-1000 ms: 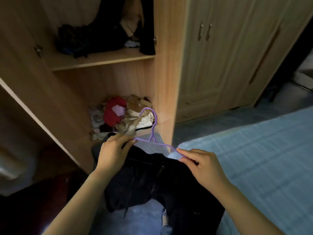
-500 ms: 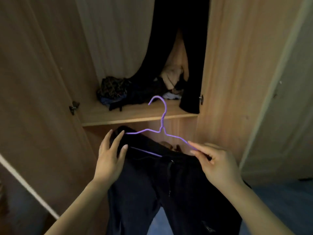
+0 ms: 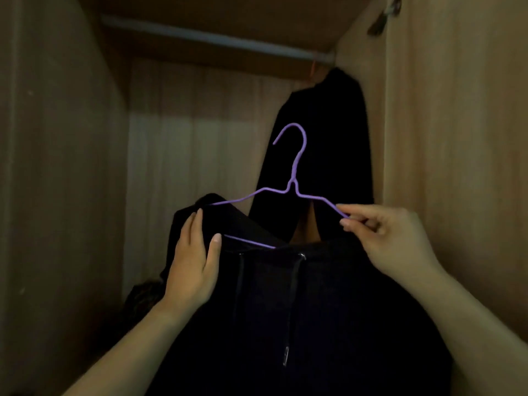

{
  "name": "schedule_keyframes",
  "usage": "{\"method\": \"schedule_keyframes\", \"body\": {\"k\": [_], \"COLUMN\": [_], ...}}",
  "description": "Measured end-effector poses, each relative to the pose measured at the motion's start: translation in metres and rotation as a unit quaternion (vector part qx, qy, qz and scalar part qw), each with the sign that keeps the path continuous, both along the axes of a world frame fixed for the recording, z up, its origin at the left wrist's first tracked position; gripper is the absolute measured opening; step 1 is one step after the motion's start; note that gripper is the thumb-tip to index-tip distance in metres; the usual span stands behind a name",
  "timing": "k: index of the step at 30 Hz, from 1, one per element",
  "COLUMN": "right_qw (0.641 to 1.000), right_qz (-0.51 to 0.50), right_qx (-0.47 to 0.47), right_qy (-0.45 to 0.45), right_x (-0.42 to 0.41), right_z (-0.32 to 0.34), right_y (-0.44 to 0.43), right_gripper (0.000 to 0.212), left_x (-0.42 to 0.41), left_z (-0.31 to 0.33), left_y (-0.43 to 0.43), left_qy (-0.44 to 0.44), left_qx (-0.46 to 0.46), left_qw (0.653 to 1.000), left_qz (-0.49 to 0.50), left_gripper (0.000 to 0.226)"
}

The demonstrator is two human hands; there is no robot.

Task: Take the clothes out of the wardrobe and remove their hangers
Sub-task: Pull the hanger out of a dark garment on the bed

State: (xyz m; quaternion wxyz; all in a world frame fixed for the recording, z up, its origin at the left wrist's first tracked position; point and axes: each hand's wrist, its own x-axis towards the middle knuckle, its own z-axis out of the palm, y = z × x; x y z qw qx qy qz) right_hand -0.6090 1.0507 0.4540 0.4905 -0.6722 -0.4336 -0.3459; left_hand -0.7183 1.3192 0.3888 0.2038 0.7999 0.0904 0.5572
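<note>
A purple wire hanger [image 3: 294,178] stands upright in front of me inside the open wardrobe, its hook pointing up. Black drawstring trousers [image 3: 285,310] are draped over its lower bar and hang down the middle of the view. My left hand [image 3: 194,264] grips the trousers' waistband at the hanger's left end, thumb on the lower bar. My right hand [image 3: 383,238] pinches the hanger's right tip between thumb and fingers. Behind the hanger, another black garment [image 3: 328,155] hangs from the rail.
The clothes rail [image 3: 217,38] runs across the top of the wardrobe. Wooden side walls [image 3: 57,181] close in on the left and right. A dark patterned bundle [image 3: 140,298] lies low at the left, mostly hidden by my left arm.
My view has tilted up from the shelf to the rail. Both hands have lifted the hanger with the trousers higher, up into the hanging compartment; the grips look the same.
</note>
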Motion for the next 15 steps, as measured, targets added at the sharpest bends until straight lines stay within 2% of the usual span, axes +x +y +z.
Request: {"method": "schedule_keyframes", "body": {"k": [4, 8, 15], "right_qw": [0.999, 0.994, 0.982], "right_qz": [-0.036, -0.082, -0.146], "right_qx": [0.007, 0.018, 0.039], "right_qy": [-0.04, -0.072, -0.112], "right_x": [0.048, 0.086, 0.144], "right_z": [0.091, 0.165, 0.253], "right_y": [0.048, 0.091, 0.142], "right_gripper": [0.021, 0.017, 0.016], "left_x": [0.059, 0.106, 0.181], "left_z": [0.087, 0.162, 0.239], "left_y": [0.058, 0.099, 0.133], "left_qy": [-0.046, -0.099, -0.137], "left_qx": [0.058, 0.069, 0.125], "left_qw": [0.997, 0.993, 0.981], "left_qz": [-0.007, -0.014, -0.052], "left_gripper": [0.073, 0.075, 0.079]}}
